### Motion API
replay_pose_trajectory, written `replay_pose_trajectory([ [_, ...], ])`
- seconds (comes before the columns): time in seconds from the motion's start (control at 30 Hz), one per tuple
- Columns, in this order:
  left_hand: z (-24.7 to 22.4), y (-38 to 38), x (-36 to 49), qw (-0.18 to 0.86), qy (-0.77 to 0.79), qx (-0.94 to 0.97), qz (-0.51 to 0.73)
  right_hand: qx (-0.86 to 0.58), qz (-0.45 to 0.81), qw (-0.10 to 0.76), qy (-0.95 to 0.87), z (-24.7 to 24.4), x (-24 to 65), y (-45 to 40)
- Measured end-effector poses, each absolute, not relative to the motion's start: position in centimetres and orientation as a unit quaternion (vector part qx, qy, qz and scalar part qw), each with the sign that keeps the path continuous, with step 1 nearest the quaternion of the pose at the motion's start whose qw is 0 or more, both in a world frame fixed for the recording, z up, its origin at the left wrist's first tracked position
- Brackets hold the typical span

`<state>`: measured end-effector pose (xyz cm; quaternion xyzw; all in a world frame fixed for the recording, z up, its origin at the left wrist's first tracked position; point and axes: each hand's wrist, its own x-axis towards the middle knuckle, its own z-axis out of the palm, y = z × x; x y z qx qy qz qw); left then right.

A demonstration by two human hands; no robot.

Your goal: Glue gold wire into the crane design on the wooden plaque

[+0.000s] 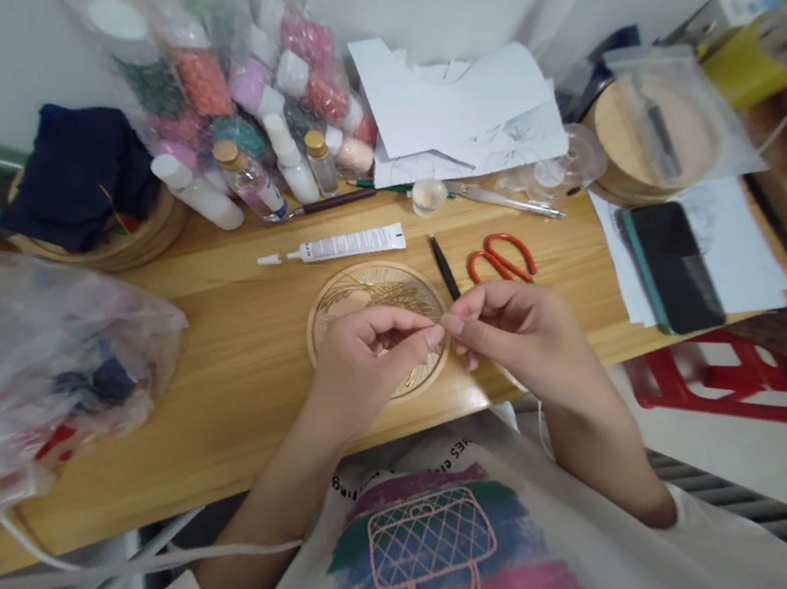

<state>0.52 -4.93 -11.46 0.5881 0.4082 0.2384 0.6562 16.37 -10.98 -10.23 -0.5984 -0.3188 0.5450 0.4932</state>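
My left hand (378,358) is pinched shut, thumb against index finger, above a round wooden disc (314,324) with golden wire-like lines (381,286) on it. Right beside it, my right hand (517,328) makes the same kind of pinch, and the fingertips of both nearly meet. Whatever sits between the fingertips is too small to make out. The left hand covers part of the disc. Just beyond the hands lie a black pen-like tool (443,265), red-handled scissors (501,260) and a white glue tube (352,244) with a pointed nozzle.
Small bottles (252,182) and bagged jars of coloured bits (248,76) line the wall. White papers (460,115) lie at the back. A phone (674,265) rests on sheets at the right. A clear plastic bag (33,368) covers the left end. A red stool (729,383) stands below.
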Motion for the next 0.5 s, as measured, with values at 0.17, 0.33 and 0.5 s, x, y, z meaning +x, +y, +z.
replay_pose_trajectory([
  [0.17, -12.6, -5.8, 0.0, 0.675, 0.42, 0.582, 0.174, -0.599, 0.599, 0.474, -0.238, -12.2, 15.6, -12.5],
  [0.33, -13.5, -6.5, -0.3, 0.696, 0.431, 0.558, 0.135, -0.603, 0.609, 0.466, -0.219, -13.2, 15.0, -13.5],
  [0.5, -13.9, -5.5, -0.9, 0.626, 0.408, 0.647, 0.15, -0.633, 0.576, 0.467, -0.221, -13.7, 15.5, -12.8],
])
